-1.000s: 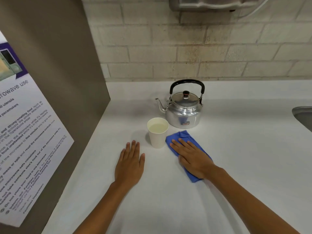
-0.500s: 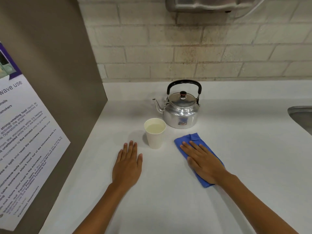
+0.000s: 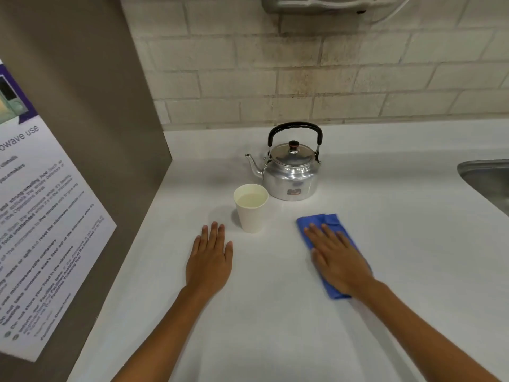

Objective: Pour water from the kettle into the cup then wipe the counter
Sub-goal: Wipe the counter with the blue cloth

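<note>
Right hand point(image 3: 340, 260) flat, fingers spread, pressing blue cloth point(image 3: 332, 223) on counter point(image 3: 275, 312), right of cup point(image 3: 251, 208). Left hand point(image 3: 210, 260) flat, empty. Kettle point(image 3: 292, 172) behind cup. Risk: leftward wipe knocks full cup, spills.

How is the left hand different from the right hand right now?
The left hand lies flat on the bare counter, near the cup; the right hand presses flat on the blue cloth. The left sits nearer the poster, the right nearer the sink. Both are palm down, fingers extended.
</note>
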The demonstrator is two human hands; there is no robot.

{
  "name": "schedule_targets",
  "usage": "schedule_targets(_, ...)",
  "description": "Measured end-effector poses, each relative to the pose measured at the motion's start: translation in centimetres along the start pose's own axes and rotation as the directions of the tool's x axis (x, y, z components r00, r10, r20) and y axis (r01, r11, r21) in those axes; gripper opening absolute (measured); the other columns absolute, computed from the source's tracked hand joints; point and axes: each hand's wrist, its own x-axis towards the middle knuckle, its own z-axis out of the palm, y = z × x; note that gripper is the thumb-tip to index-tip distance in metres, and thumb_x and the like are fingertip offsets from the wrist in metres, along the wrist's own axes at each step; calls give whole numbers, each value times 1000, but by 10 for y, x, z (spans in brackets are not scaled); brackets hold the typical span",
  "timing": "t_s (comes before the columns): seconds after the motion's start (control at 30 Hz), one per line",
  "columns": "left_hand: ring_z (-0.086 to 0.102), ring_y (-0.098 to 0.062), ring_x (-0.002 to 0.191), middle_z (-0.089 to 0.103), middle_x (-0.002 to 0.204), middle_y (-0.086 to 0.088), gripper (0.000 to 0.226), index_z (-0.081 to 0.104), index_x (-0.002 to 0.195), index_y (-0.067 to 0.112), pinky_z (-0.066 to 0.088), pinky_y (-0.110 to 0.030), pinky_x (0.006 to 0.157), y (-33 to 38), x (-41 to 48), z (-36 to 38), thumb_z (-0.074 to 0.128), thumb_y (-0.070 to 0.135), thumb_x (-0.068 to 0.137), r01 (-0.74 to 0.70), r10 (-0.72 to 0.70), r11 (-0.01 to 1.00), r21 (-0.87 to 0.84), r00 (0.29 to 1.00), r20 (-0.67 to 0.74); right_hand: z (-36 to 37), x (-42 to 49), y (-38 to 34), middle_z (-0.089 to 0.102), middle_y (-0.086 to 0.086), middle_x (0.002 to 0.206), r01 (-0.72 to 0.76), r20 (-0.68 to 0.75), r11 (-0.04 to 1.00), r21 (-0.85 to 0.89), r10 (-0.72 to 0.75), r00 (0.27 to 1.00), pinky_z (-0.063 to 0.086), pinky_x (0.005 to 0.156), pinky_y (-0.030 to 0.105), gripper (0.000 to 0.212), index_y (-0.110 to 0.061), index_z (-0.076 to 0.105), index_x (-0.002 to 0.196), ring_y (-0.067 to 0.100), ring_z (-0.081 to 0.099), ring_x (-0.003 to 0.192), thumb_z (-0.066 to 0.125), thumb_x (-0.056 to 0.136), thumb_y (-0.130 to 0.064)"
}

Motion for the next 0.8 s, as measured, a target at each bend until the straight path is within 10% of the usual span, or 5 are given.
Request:
schedule_targets(0.17,-5,-21,144,-2,157,-4,54,-2,145,14,-1,-33,117,2,-1,-1,12,36,98,0,0,1000,1,1000,9,-12,23,-7,3,0,159,-267,60,962,-52,270,961,4,117,49,52,-20,1,146,23,3,145,12,97,-33)
schedule_targets(0.33,-4,-21,144,-2,157,-4,54,-2,145,14,0,-33,117,1,1,1,12,36,98,9,-9,1000,7,1000,14,2,-36,-94,54,2,136,-43,-34,998,-48,41,999,34,107,52,56,-14,48,132,29,50,125,23,85,-33)
schedule_targets(0.53,-5,-20,144,-3,157,-3,54,-2,145,15,-2,-32,116,-1,1,1,13,37,98,10,-9,1000,-22,1000,20,-2,-41,-56,-3,-10,155,2,-2,1000,-1,-2,1000,-9,116,32,51,-27,0,145,15,1,145,21,98,-32)
schedule_targets(0.73,-5,-20,144,-2,157,-3,54,-2,145,14,-2,-32,117,1,1,1,12,36,98,17,-17,999,-30,1000,11,-4,-37,-67,-1,2,156,-203,-3,978,-50,203,979,5,118,45,73,-16,-3,145,27,3,145,-20,81,-46)
schedule_targets(0.8,-5,-20,144,-1,157,-3,54,-1,145,14,-2,-31,116,1,1,1,13,36,98,23,-22,999,-39,1000,13,-2,-40,-99,19,6,154,-144,-61,988,-54,141,988,18,114,51,70,-12,16,144,32,20,141,-6,84,-41)
